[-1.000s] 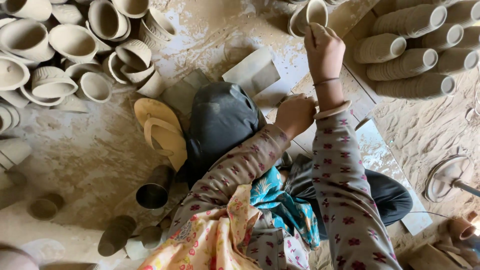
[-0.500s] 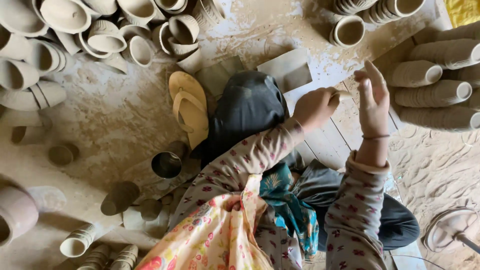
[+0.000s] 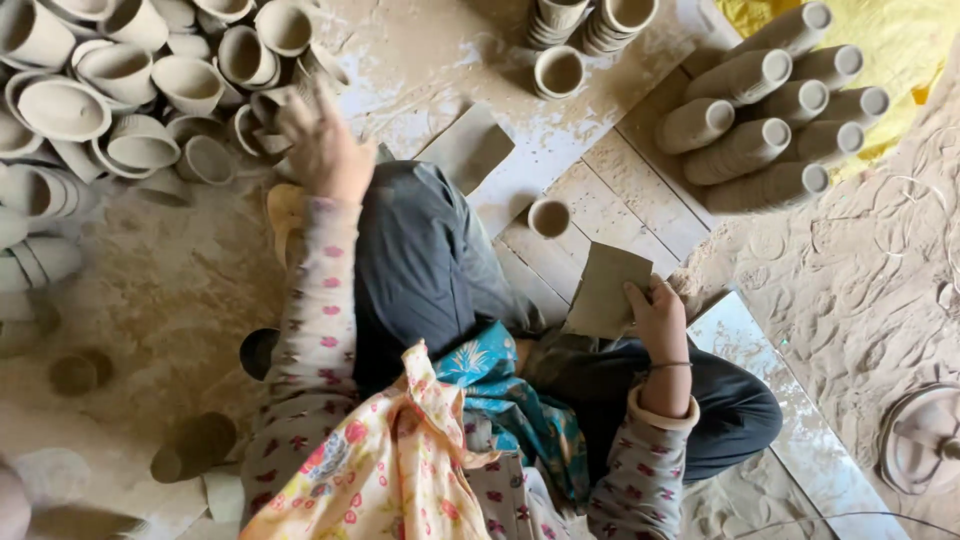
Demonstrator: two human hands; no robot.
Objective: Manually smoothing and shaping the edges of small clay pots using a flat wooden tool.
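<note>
My left hand (image 3: 322, 148) reaches out over a heap of unfired clay cups (image 3: 150, 90) at the upper left. It is blurred, its fingers lie on or just above a small cup (image 3: 262, 122), and its grip is hidden. My right hand (image 3: 660, 322) rests by my knee, shut on the edge of a flat grey-brown square sheet (image 3: 606, 290). One small clay cup (image 3: 549, 217) stands upright on the wooden boards (image 3: 640, 190) just beyond the sheet. I sit cross-legged in dark trousers.
Long rows of nested cups (image 3: 760, 110) lie on their sides at the upper right, on yellow cloth (image 3: 900, 40). More cup stacks (image 3: 590, 20) stand at the top. A sandal (image 3: 285, 215) lies under my left arm. A potter's wheel (image 3: 925, 440) sits at the right edge.
My left hand has swung from the boards in front of me out to the cup heap on the left. My right hand has dropped to my knee and now holds the flat sheet.
</note>
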